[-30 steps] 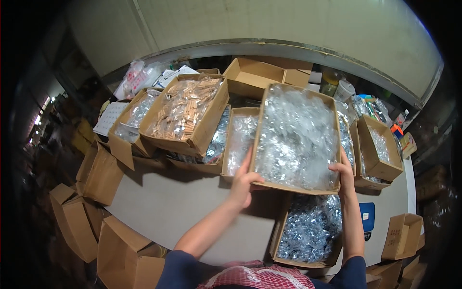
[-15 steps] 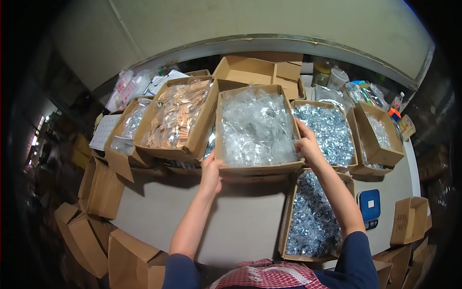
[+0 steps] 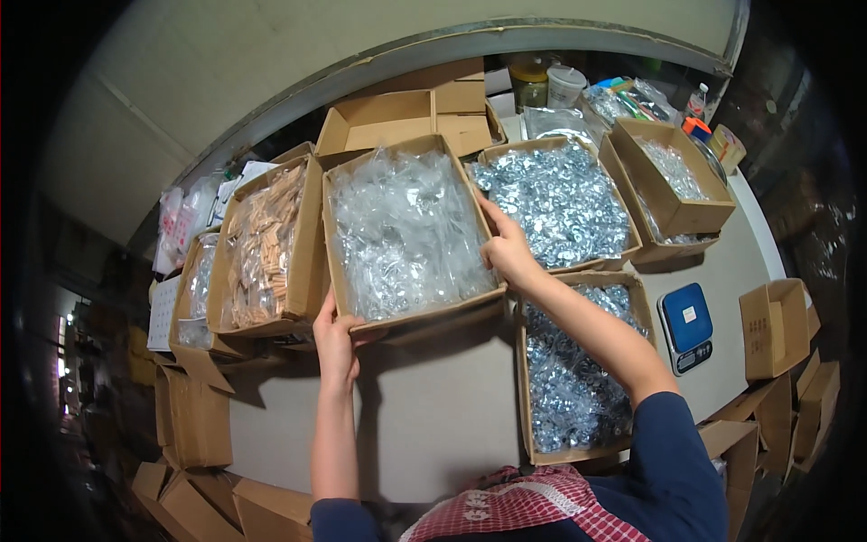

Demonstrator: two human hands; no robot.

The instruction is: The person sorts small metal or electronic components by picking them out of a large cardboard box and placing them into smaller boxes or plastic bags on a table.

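Both my hands hold a cardboard box (image 3: 492, 296) full of clear plastic bags (image 3: 406, 235), slightly tilted above the table. My left hand (image 3: 337, 345) grips its near left corner, with the thumb along the front and the other fingers partly hidden by the box. On the right side wall, my right hand (image 3: 508, 250) is closed round the edge; some of its fingertips are hidden. Immediately left stands a box of bagged tan strips (image 3: 266, 244). To the right sits a box of small shiny metal parts (image 3: 560, 208), close to my right hand.
Below my right forearm is another box of silvery parts (image 3: 578, 397). A blue-topped scale (image 3: 686, 321) lies to its right. Behind the held box is an open cardboard box (image 3: 379, 122); stacked boxes (image 3: 670, 185) stand far right. More cartons (image 3: 194, 420) flank the table (image 3: 433, 415).
The view has turned right, so the scene sits further left and tilted. Both hands still hold the box of bags, which now hides the silvery strip seen beside the tan strips' box.
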